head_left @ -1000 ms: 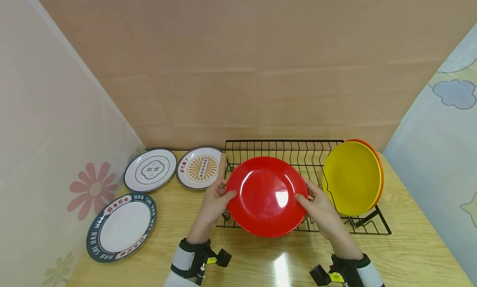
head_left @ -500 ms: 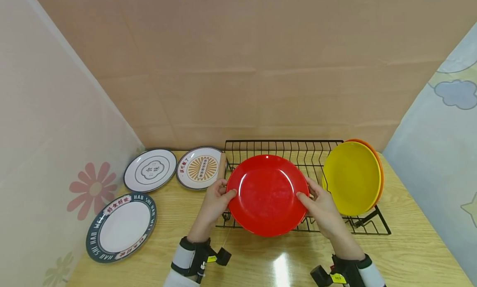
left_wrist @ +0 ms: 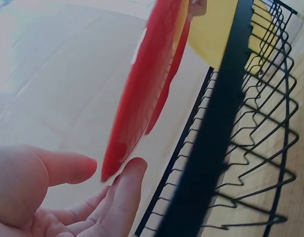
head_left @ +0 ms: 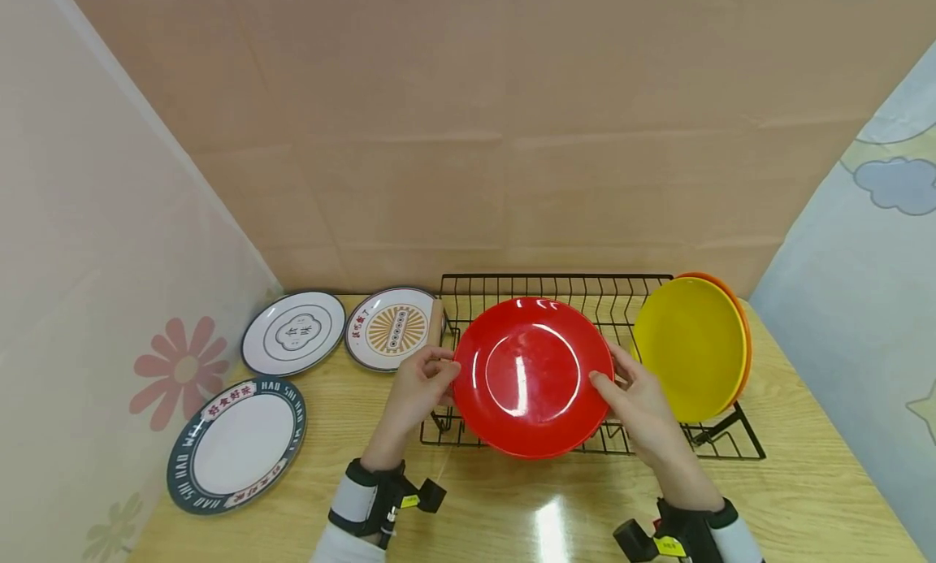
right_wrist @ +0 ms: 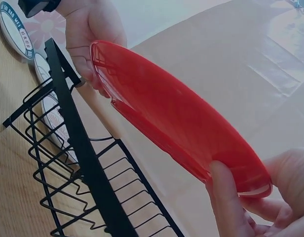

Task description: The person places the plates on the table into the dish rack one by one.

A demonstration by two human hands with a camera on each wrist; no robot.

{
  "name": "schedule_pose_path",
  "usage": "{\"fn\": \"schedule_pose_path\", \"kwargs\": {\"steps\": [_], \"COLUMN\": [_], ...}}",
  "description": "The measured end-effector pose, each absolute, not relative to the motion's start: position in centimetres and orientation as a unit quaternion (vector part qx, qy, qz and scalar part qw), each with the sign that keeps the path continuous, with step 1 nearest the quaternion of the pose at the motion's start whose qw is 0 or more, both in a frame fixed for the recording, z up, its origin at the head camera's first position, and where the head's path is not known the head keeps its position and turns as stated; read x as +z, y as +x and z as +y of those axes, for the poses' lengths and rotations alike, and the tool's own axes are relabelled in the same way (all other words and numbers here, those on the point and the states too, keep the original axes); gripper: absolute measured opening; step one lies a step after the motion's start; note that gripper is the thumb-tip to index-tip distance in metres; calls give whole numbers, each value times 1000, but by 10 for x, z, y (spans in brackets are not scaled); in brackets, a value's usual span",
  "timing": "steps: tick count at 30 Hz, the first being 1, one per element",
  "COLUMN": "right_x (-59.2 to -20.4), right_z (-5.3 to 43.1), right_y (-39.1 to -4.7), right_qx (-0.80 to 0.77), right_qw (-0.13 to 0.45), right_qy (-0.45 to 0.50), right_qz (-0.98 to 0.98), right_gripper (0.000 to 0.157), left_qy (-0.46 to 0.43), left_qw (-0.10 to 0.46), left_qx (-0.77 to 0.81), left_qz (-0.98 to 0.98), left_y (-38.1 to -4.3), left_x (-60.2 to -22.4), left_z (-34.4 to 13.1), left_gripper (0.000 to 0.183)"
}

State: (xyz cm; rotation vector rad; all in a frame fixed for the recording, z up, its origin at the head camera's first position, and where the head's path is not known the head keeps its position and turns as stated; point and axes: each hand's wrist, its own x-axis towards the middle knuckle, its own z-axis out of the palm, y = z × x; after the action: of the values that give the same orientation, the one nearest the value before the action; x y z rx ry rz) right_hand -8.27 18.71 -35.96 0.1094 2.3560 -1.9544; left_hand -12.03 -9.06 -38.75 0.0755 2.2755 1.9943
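A round, glossy red plate is tilted above the front of a black wire dish rack. My right hand pinches its right rim, thumb on the face and fingers behind; the right wrist view shows a fingertip against the plate's underside. At the opposite rim is my left hand. The left wrist view shows that rim between its thumb and fingers, with a narrow gap beside the thumb. Parts of both hands' fingers are hidden behind the plate in the head view.
A yellow plate and an orange plate lean in the rack's right end. Left of the rack lie two white plates, one partly behind a wooden strip. A larger dark-rimmed plate lies at front left.
The red plate has shifted slightly right and away, and its tilt has changed. My right hand has moved a little right with it. Less of my left thumb overlaps the rim.
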Motion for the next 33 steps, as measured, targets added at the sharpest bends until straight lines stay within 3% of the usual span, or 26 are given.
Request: {"fn": "schedule_pose_path", "kwargs": {"steps": [19,33], "right_x": [-346,-329], "right_z": [202,215], "right_y": [-81,-84], "right_qx": [-605,-532], "right_qw": [7,-22], "right_qy": [32,31], "right_qz": [795,846], "right_gripper": [61,59], "left_qy": [-65,-48], "left_qw": [-28,3], "left_qx": [655,580], "left_qz": [752,813], "left_y": [-147,-154], "left_x": [-387,-402], "left_z": [-123,-132], "left_gripper": [20,30]}}
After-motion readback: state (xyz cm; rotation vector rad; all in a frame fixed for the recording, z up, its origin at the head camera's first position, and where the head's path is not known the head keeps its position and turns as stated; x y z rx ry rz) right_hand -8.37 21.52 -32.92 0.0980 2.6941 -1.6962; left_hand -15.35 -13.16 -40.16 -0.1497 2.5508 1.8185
